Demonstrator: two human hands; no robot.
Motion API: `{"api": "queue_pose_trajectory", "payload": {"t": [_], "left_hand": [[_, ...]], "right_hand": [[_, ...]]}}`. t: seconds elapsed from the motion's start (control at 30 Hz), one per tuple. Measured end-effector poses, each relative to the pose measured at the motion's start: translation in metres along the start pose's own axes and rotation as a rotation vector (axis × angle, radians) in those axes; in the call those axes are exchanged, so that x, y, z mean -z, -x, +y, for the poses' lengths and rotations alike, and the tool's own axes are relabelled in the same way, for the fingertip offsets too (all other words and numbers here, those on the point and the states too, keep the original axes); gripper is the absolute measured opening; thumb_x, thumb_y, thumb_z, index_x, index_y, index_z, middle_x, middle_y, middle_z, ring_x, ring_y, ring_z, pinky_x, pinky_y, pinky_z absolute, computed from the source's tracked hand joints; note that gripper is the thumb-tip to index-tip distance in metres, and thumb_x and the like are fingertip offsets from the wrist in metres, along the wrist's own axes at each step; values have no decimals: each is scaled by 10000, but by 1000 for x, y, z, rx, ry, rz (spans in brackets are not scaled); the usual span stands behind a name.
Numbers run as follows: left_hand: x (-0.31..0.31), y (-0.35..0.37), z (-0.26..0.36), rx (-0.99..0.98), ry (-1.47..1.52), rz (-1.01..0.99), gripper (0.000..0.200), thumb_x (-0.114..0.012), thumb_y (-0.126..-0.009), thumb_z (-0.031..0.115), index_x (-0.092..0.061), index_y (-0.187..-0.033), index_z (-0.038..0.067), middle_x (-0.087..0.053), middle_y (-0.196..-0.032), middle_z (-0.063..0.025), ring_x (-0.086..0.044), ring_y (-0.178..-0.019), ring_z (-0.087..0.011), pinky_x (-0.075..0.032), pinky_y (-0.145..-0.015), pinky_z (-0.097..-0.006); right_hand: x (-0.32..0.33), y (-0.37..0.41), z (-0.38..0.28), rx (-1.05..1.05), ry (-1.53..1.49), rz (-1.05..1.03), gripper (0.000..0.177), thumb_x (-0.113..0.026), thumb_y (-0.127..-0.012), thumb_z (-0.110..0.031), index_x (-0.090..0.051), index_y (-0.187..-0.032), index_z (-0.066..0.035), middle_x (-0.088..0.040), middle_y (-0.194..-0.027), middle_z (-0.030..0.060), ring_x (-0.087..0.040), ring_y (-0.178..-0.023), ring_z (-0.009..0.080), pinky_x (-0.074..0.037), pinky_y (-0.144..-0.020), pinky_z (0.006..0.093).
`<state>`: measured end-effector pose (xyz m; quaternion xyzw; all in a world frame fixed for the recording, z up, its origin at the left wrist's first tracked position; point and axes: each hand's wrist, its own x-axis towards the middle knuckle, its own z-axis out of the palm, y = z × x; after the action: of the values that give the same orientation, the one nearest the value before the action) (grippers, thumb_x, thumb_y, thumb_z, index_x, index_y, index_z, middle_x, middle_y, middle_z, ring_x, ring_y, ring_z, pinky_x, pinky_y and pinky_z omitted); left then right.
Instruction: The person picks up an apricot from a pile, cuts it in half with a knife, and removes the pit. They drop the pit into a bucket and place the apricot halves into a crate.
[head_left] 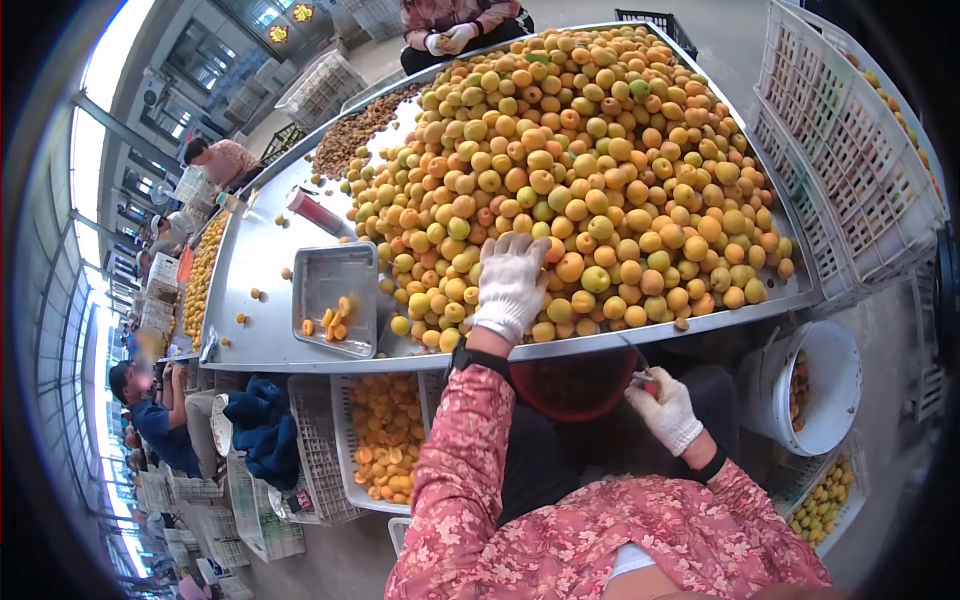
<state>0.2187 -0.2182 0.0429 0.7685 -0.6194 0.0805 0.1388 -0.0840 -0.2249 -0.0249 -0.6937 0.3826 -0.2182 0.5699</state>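
My left hand (510,285), in a white knitted glove, reaches onto the near edge of a big heap of yellow-orange apricots (600,170). Its fingers are stretched over the fruit and touch it; the palm side is hidden. In my gloved right hand (665,412) is a small knife (641,378) with a red handle, its blade pointing up and left toward the table edge. Below that edge, between my hands, sits a red basin (570,388) whose contents are too dark to make out. Left of the heap, a metal tray (308,290) holds several cut apricot pieces (338,318).
A crate (345,440) of apricot halves stands low at left, and a white bucket (835,375) at right. Stacked crates (815,140) border the table's right side. A red cup (315,210) lies near brown pits (352,138). A gloved co-worker (460,30) sits opposite.
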Motion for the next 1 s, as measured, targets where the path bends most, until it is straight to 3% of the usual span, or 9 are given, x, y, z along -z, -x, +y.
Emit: {"api": "queue_pose_trajectory", "payload": {"t": [0.07, 0.27, 0.4, 0.47, 0.57, 0.7, 0.73, 0.83, 1.0], "left_hand": [[-20, -12, -7, -50, -74, 24, 463, -714, -750, 201, -612, -1198, 138, -620, -1165, -83, -535, -1164, -312, -373, -1022, -480], [-38, -37, -15, -55, -38, -86, 476, -703, -748, 197, -606, -1206, 113, -639, -1098, -112, -559, -1117, -298, -371, -1037, -456], [-26, -26, -6, 0, 104, -22, 473, -719, -751, 184, -609, -1202, 94, -640, -1097, -125, -578, -1085, -300, -427, -986, -416], [-16, -2, 2, 125, 595, 35, 487, -725, -771, 158, -601, -1236, 80, -643, -1130, -112, -596, -1081, -266, -461, -950, -356], [-10, 45, 31, 316, 1506, -28, 456, -654, -927, 224, -526, -1317, 23, -604, -1180, -74, -617, -1035, -180, -479, -944, -293], [8, 116, 74, 427, 2121, -53, 586, -647, -953, 341, -420, -1400, 39, -567, -1182, -87, -605, -1054, -223, -494, -978, -354], [-11, 134, 72, 251, 1717, -63, 598, -638, -956, 355, -397, -1412, 51, -571, -1196, -112, -614, -1067, -246, -500, -989, -386], [17, 166, 109, 417, 2318, 39, 567, -618, -967, 375, -415, -1390, 56, -580, -1214, -131, -620, -1064, -264, -494, -1004, -428], [43, 216, 131, 451, 2071, 108, 574, -636, -959, 345, -425, -1390, 32, -564, -1222, -103, -548, -1168, -214, -472, -1016, -371]], "right_hand": [[0, -2, 2, 10, 98, -55, 292, -737, -844, -260, -637, -1008, -39, -691, -808, 162, -703, -767, 310, -530, -686, 367], [7, -11, -3, -48, 169, -148, 292, -728, -852, -264, -621, -1009, -41, -677, -775, 149, -692, -735, 313, -524, -659, 373], [13, -12, 10, -46, -114, -76, 234, -655, -930, -237, -602, -1043, -38, -629, -702, 49, -626, -631, 164, -484, -581, 299], [18, -12, 6, -73, -280, -24, 183, -560, -998, -214, -589, -1032, -36, -540, -661, -35, -500, -565, 35, -397, -496, 216], [23, -13, -11, -25, -429, -63, 204, -502, -1021, -226, -576, -992, -38, -506, -638, -39, -432, -484, 18, -319, -429, 198], [15, 1, -57, 161, -251, -170, 188, -526, -1005, -184, -571, -1062, -11, -534, -660, -15, -490, -580, 66, -418, -535, 242], [13, 5, -64, 143, -150, -209, 167, -550, -985, -149, -573, -1081, -14, -571, -677, 30, -537, -587, 106, -452, -554, 271], [-7, 27, -82, 357, -32, -219, 147, -566, -972, -126, -576, -1073, -20, -615, -707, 98, -615, -613, 187, -485, -579, 310], [-18, 68, -95, 316, 48, -345, 166, -584, -965, -141, -576, -1073, -15, -653, -751, 131, -679, -679, 273, -511, -620, 342]]}}
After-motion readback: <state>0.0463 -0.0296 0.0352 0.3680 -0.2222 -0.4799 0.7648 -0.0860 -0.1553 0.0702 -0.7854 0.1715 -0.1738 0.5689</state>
